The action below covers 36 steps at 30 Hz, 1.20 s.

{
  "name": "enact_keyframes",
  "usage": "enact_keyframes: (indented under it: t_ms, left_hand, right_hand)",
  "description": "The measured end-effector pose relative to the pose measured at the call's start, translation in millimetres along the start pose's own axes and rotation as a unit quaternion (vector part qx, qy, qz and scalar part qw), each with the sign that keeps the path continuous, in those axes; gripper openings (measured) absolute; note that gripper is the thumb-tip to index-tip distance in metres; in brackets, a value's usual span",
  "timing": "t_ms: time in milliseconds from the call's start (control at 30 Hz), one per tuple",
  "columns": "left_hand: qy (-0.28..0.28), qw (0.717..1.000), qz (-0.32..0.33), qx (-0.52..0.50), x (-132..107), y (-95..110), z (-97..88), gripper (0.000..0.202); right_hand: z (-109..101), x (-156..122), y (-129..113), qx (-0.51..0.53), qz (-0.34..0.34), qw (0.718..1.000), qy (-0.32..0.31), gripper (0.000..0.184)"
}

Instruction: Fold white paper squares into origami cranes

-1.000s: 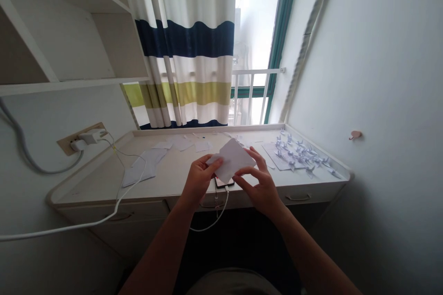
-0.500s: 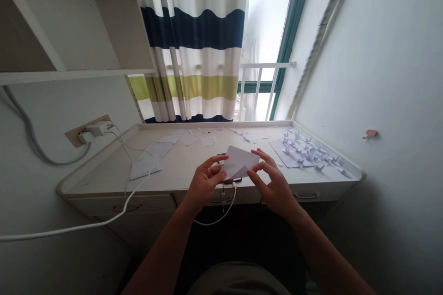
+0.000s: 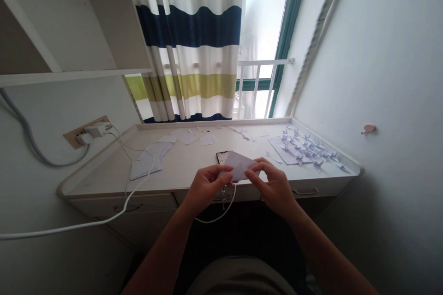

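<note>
You are pinching a folded white paper sheet (image 3: 238, 166) between the curled fingers of your left hand (image 3: 206, 188) and right hand (image 3: 272, 186), holding it partly over a smartphone (image 3: 223, 156) near the desk's (image 3: 97, 179) near edge, with paper cranes (image 3: 301, 148) lying off to the right.

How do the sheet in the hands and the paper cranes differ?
The sheet is a flat fold; the cranes are shaped figures. The sheet is single, held between the left hand and right hand; the cranes are many, lying at the right end of the desk. Both are pale paper.
</note>
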<state>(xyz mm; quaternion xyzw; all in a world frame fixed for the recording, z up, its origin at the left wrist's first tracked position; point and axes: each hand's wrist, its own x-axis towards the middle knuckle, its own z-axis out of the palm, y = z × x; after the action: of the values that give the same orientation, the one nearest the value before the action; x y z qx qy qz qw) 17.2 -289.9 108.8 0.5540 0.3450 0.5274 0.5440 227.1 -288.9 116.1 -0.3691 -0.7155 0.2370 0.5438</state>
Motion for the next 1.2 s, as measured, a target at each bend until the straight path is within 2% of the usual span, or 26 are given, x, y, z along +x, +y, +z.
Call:
enact_keyframes:
  t_ms: [100,167,300,400,467,500,567,633,700,767,867,1033,1200]
  left_hand:
    - [0.040,0.999,-0.001,-0.022,3.3,-4.7,-2.3,0.041]
    - [0.064,0.997,-0.011,-0.031,5.4,-6.2,-3.0,0.039]
    - [0.081,0.996,-0.007,-0.044,8.8,-5.5,1.7,0.039]
    - [0.142,0.987,0.026,-0.068,10.5,-5.6,8.6,0.059]
    - [0.179,0.978,0.035,-0.100,10.9,-6.2,13.4,0.084]
    - [0.186,0.975,0.031,-0.119,10.9,-6.3,15.8,0.095]
    - [0.179,0.972,0.013,-0.152,9.9,-5.7,21.0,0.103]
    - [0.141,0.973,-0.010,-0.181,7.8,-4.1,26.7,0.086]
    - [0.094,0.972,-0.041,-0.212,5.0,-2.4,32.0,0.062]
    - [0.069,0.965,-0.074,-0.242,2.3,-1.7,36.2,0.049]
    - [0.084,0.960,-0.096,-0.250,0.4,-3.2,38.5,0.046]
    - [0.139,0.970,-0.079,-0.181,1.8,-9.5,31.6,0.043]
    - [0.121,0.982,-0.066,-0.128,0.6,-14.9,22.6,0.049]
  right_hand:
    - [-0.4,-3.0,2.2,0.022,0.003,1.000,0.005,0.026]
    - [-1.1,-4.7,5.6,0.043,0.017,0.999,0.012,0.021]
    - [0.0,-8.1,10.3,0.056,0.034,0.998,-0.003,0.019]
    - [3.5,-14.0,8.7,-0.038,-0.045,0.997,0.043,0.025]
    - [6.3,-20.1,6.7,-0.173,-0.145,0.968,0.108,0.034]
    - [7.7,-23.3,6.1,-0.231,-0.199,0.947,0.099,0.039]
    - [10.0,-28.7,6.4,-0.318,-0.276,0.907,0.021,0.045]
    - [11.2,-31.7,9.0,-0.363,-0.295,0.883,-0.036,0.047]
    - [10.1,-32.1,12.6,-0.376,-0.299,0.877,-0.034,0.045]
    - [6.6,-31.1,15.2,-0.368,-0.311,0.876,-0.016,0.040]
    - [0.1,-29.6,14.7,-0.341,-0.327,0.881,-0.012,0.035]
    - [-2.8,-29.1,7.0,-0.275,-0.308,0.911,-0.012,0.028]
    - [-1.0,-28.0,1.1,-0.225,-0.268,0.937,0.007,0.024]
